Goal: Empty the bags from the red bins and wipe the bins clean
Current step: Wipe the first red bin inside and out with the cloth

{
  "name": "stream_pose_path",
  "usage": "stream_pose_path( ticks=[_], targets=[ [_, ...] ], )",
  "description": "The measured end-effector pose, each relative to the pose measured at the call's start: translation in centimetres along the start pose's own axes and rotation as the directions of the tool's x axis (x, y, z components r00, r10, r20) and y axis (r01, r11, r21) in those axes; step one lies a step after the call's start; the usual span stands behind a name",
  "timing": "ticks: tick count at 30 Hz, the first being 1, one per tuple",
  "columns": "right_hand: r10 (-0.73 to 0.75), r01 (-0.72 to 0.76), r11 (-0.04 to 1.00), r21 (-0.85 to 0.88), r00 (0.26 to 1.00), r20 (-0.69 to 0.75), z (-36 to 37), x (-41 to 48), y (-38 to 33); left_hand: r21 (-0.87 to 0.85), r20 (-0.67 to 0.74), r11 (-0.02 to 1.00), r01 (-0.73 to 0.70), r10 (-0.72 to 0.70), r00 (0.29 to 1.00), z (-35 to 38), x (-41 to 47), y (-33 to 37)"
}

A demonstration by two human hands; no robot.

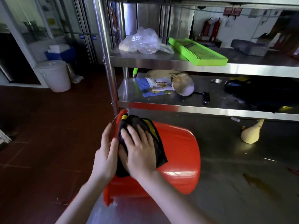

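— What does the head camera give you?

— One red bin (178, 151) lying on its side on the steel bench (234, 183), just below the shelf rack (178, 62). A dark cloth (134, 121) with yellow trim is draped over its upper side.

— And the hands?

— The right hand (139, 151) lies flat on the cloth, fingers spread and pressing, not gripping. The left hand (106, 154) is beside it at the cloth's left edge, fingers straight and a little blurred; it looks released, steadying rather than clutching.

— So how far along?

— I'd judge this bin is in its wiping stage: no bag shows on it. The inside is hidden, so I can't say whether that is clean. A clear plastic bag (142, 41) sits on the shelf above — where it came from, I can't tell.

— What's left?

— The task says bins. Only one is in view, so any others are probably still to do.
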State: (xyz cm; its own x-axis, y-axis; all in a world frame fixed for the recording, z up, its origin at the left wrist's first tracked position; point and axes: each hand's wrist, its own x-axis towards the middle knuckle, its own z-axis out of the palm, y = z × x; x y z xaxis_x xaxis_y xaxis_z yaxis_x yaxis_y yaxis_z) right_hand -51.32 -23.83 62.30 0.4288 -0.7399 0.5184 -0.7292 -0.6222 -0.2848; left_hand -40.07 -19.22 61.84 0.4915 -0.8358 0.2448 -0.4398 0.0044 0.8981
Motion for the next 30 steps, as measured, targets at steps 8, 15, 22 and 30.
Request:
stream_pose_path(
  ticks=[8,15,22,30],
  targets=[
    [0.035,-0.035,0.999,-0.005,0.999,-0.001,-2.1,-0.9,7.6,0.066,-0.069,0.995,0.07,-0.065,0.995,2.0,3.8,2.9],
    [0.572,-0.563,0.82,-0.103,0.796,0.199,-4.0,3.0,14.8,-0.006,-0.068,1.0,0.0,0.0,0.998,1.5,-2.9,0.3],
    [-0.022,0.015,0.997,0.08,0.996,0.082,-0.2,2.3,0.4,0.014,-0.055,1.0,-0.027,0.028,0.998,1.0,-1.4,-0.2],
    [0.428,-0.426,0.903,-0.051,0.887,0.171,-4.0,1.3,15.2,-0.021,-0.072,0.999,-0.037,0.035,0.997,0.8,-3.2,-1.0]
  ],
)
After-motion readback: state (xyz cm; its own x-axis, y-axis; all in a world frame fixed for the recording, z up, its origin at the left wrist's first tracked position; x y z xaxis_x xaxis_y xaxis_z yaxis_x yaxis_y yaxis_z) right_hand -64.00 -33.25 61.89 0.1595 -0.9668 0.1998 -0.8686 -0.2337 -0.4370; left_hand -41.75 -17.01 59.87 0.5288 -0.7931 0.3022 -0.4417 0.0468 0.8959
